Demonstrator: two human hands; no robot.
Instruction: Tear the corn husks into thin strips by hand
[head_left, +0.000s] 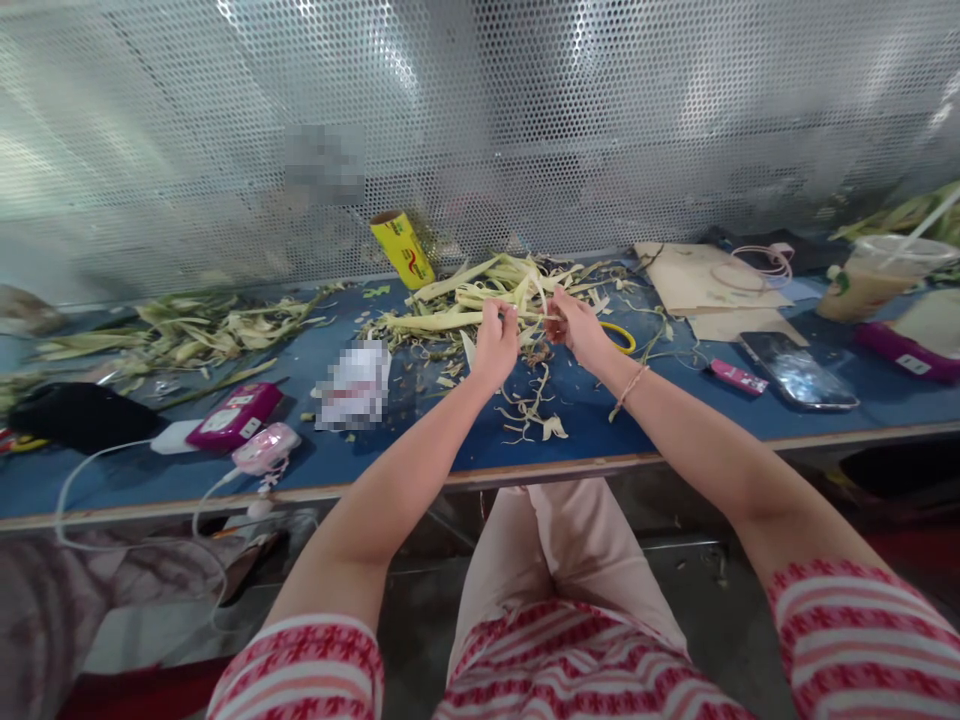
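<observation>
Striped shirt (585, 665); left hand (496, 342), right hand (576, 325) (both curled) pinching pale leaf strips (541, 294).

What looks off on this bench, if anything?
Mainly the yellow tube: it leans at the back of the leafy pile instead of standing straight. Loose scraps also litter the blue tabletop in front of the pile. No liquid spill visible.

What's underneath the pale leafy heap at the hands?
Blue tabletop shows around the leafy heap, with small scraps scattered on it. The heap, left hand and right hand cover what lies directly beneath, so anything else there cannot be seen.
</observation>
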